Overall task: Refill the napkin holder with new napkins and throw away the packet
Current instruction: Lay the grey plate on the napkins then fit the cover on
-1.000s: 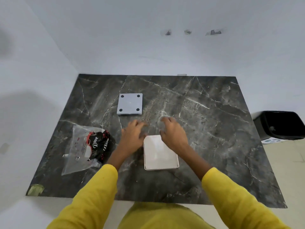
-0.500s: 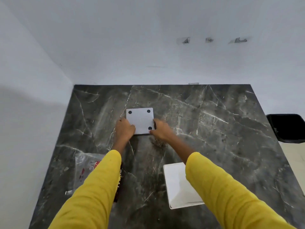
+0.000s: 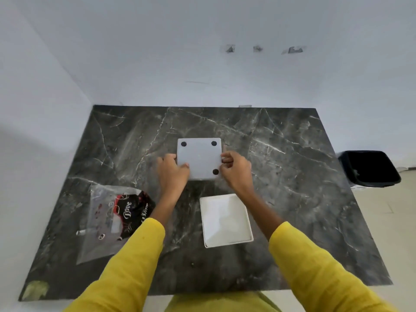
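Note:
A white square napkin holder [image 3: 199,157] lies upside down near the middle of the dark marble table [image 3: 292,176], its underside showing black round feet. My left hand [image 3: 172,172] grips its left edge and my right hand [image 3: 236,171] grips its right edge. A white stack of napkins [image 3: 226,220] in a shallow white tray sits just in front of it, under my right forearm. The clear plastic packet [image 3: 108,219] with a dark printed label lies flat at the left front of the table.
A black waste bin [image 3: 369,168] stands on the floor beyond the table's right edge. White walls close in behind and to the left. A yellowish patch [image 3: 36,289] marks the table's front left corner.
Both hands left the white napkin stack, reached forward to the napkin holder and closed on its two sides. The holder has been drawn slightly nearer.

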